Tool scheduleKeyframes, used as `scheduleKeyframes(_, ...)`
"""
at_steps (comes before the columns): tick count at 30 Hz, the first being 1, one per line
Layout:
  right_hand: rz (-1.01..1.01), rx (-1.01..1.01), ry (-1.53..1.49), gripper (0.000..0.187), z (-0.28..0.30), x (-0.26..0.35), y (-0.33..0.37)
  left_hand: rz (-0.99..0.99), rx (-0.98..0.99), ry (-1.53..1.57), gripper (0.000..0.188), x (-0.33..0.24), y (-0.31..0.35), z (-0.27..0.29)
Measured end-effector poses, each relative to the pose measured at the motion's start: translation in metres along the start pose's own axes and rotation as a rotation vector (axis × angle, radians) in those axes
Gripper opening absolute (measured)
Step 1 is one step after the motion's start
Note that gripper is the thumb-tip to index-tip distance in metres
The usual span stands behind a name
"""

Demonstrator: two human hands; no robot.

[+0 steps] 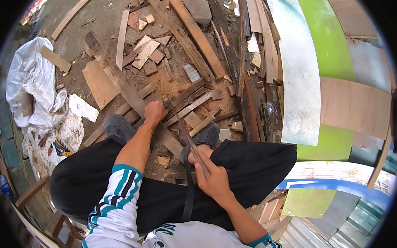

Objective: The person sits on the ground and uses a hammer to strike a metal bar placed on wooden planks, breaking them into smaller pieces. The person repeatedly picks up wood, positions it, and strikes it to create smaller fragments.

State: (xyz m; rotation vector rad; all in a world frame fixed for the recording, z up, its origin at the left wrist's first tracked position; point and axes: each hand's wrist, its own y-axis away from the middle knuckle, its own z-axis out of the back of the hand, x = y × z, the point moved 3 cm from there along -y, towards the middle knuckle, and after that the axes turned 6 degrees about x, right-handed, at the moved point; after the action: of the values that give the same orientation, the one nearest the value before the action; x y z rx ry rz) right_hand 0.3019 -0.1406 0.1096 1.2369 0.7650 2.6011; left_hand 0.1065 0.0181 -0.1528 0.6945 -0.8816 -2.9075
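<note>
My left hand is closed round a dark wooden strip, holding it across a long weathered plank on the ground. In my right hand is a long narrow blade tool with a wood-coloured handle, its fingers wrapped round the grip. The blade slants up and left, its far end beside the strip close to my left hand. Whether its edge is toothed, and whether it touches the strip, I cannot tell. My feet, in grey clogs, stand on both sides of the plank.
Several offcuts and sawdust lie around the plank. Long boards lie ahead. At left is a white sack. A pale metal sheet, green panels and a brown plywood piece lie at right. A dark strap hangs before me.
</note>
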Motion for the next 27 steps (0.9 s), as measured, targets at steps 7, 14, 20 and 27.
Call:
scheduleKeyframes(7,-0.018,-0.027,0.047,0.044,-0.032,-0.008,-0.097,-0.010,0.024,0.009,0.038,-0.017,-0.004,-0.004)
scheduleKeyframes(14,0.204,-0.142,-0.014,0.046,0.003,0.000,0.002,-0.008,0.007,-0.040,0.042,-0.007,-0.003,-0.002)
scheduleKeyframes(20,-0.106,0.043,0.059,0.044,-0.025,-0.010,-0.092,0.001,0.041,-0.037,0.040,-0.010,-0.008,-0.001)
scheduleKeyframes(27,0.213,-0.124,-0.093,0.045,-0.003,-0.030,-0.002,-0.009,-0.012,-0.013,0.043,-0.003,-0.002,0.000)
